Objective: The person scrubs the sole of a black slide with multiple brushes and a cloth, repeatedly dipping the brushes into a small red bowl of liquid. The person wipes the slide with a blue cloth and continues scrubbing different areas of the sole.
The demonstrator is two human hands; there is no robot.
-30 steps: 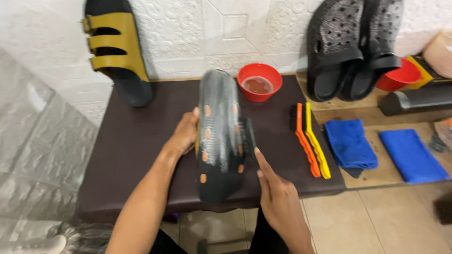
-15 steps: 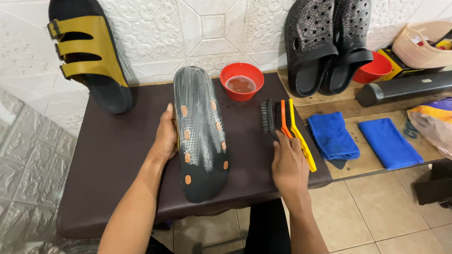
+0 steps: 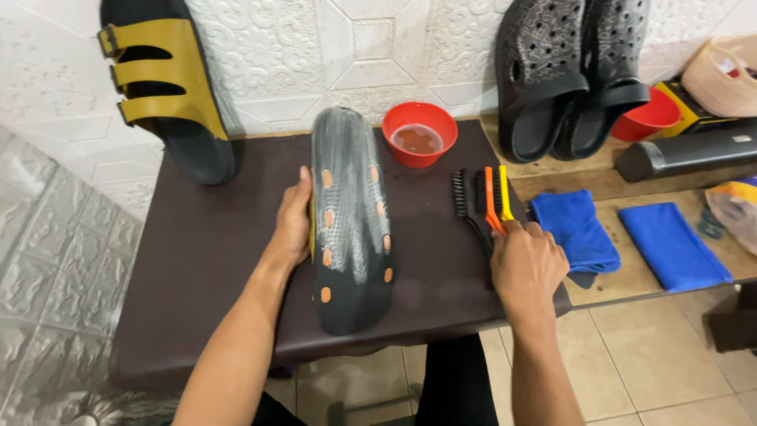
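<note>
I see the dark table [image 3: 197, 260] with a black sandal [image 3: 351, 229] lying sole-up along its middle, its wet tread dotted with orange studs. My left hand [image 3: 292, 225] grips the sandal's left edge. Right of the sandal, my right hand [image 3: 527, 264] closes around the brushes [image 3: 481, 201].

Red bowl [image 3: 419, 134] with brownish liquid at back of dark brown surface [image 3: 197, 260]. Black sandal with mustard straps [image 3: 162, 87] upright against white embossed wall tiles [image 3: 315, 47], top left. Pair of black perforated clogs [image 3: 572, 71] leaning on wall, right. Second red bowl [image 3: 648, 117] beside clogs. Two blue cloths [image 3: 573, 229] [image 3: 670, 244] on wooden ledge. Long black box [image 3: 686, 154] behind cloths. Beige floor tiles [image 3: 654, 355] below.
</note>
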